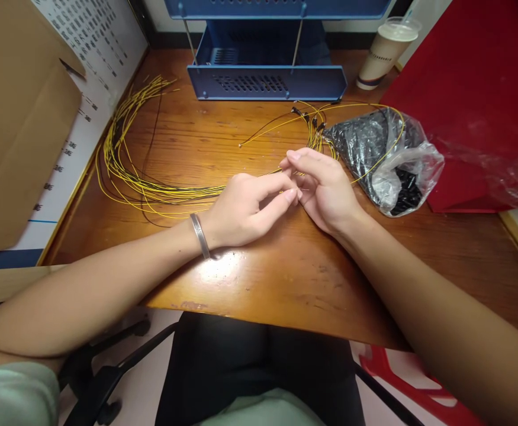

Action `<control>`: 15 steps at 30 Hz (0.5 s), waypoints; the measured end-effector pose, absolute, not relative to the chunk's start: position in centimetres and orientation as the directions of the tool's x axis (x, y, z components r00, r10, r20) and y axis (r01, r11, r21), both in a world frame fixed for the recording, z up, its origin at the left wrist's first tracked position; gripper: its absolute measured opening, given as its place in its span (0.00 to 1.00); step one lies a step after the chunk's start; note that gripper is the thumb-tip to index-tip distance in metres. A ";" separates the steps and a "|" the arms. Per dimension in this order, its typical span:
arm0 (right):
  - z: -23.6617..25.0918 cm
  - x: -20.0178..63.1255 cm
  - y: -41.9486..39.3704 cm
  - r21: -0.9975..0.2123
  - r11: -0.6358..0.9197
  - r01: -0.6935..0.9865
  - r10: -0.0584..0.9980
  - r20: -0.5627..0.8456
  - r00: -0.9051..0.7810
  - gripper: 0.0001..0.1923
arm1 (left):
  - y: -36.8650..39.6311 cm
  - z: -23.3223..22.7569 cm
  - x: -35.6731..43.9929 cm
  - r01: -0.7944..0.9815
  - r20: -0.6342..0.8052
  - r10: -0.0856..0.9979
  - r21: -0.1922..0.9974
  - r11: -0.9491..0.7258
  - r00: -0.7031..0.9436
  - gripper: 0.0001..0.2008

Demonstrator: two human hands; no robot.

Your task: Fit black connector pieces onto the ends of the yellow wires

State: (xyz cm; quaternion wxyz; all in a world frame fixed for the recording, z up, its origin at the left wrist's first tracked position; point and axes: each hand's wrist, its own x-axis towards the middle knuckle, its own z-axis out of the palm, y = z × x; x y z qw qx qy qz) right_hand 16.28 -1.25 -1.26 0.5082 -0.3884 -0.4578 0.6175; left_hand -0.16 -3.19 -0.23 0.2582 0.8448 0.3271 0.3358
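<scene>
Near the middle of the table my left hand (252,207) is closed, thumb and forefinger pinched together, with a thin wire end showing at the tips. My right hand (327,186) meets it fingertip to fingertip. Its fingers are curled and its thumb bends over them; what they hold, if anything, is hidden. Beyond both hands runs a bundle of yellow and black wires (161,192), looping out to the left. Several small black connectors (315,124) sit on wire ends just past my right hand.
A clear plastic bag (374,148) of small black parts lies at right, beside a red bag (476,106). At the back stand a blue metal rack (263,83) and a paper cup (383,56). Cardboard (14,136) rises on the left. The table's front edge lies above my lap.
</scene>
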 end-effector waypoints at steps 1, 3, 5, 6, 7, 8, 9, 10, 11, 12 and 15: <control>-1.2 16.2 -1.3 -0.960 -0.067 -0.273 0.984 -0.017 -0.179 0.15 | -3.2 -0.2 -0.2 0.380 0.396 0.727 0.657 -0.651 0.561 0.13; -1.0 16.2 -1.3 -0.959 -0.074 -0.275 0.985 -0.027 -0.170 0.15 | -3.2 -0.2 -0.2 0.383 0.390 0.728 0.657 -0.649 0.564 0.13; -0.9 16.1 -1.4 -0.958 -0.082 -0.274 0.986 -0.037 -0.165 0.16 | -3.2 -0.2 -0.2 0.391 0.385 0.729 0.654 -0.648 0.565 0.13; -0.9 16.1 -1.4 -0.958 -0.083 -0.273 0.986 -0.039 -0.165 0.16 | -3.2 -0.1 -0.2 0.394 0.384 0.730 0.652 -0.648 0.566 0.13; -0.9 16.1 -1.4 -0.958 -0.083 -0.273 0.986 -0.038 -0.164 0.16 | -3.2 -0.1 -0.2 0.396 0.386 0.729 0.649 -0.650 0.565 0.13; -0.9 16.1 -1.4 -0.958 -0.082 -0.273 0.986 -0.037 -0.165 0.16 | -3.2 -0.1 -0.2 0.397 0.389 0.727 0.645 -0.653 0.565 0.13; -0.9 16.1 -1.4 -0.958 -0.081 -0.275 0.985 -0.036 -0.166 0.16 | -3.2 -0.1 -0.2 0.398 0.392 0.726 0.641 -0.656 0.566 0.13; -0.9 16.1 -1.4 -0.957 -0.082 -0.277 0.985 -0.036 -0.166 0.16 | -3.2 -0.1 -0.2 0.399 0.394 0.724 0.638 -0.659 0.566 0.13; -0.9 16.1 -1.4 -0.957 -0.083 -0.279 0.985 -0.037 -0.167 0.16 | -3.2 -0.1 -0.2 0.400 0.395 0.724 0.636 -0.660 0.566 0.13; -0.9 16.1 -1.4 -0.956 -0.086 -0.280 0.985 -0.040 -0.166 0.16 | -3.2 -0.1 -0.2 0.400 0.396 0.724 0.636 -0.660 0.565 0.13; -0.9 16.0 -1.4 -0.955 -0.095 -0.282 0.985 -0.049 -0.165 0.16 | -3.1 -0.1 -0.2 0.401 0.393 0.727 0.639 -0.656 0.563 0.13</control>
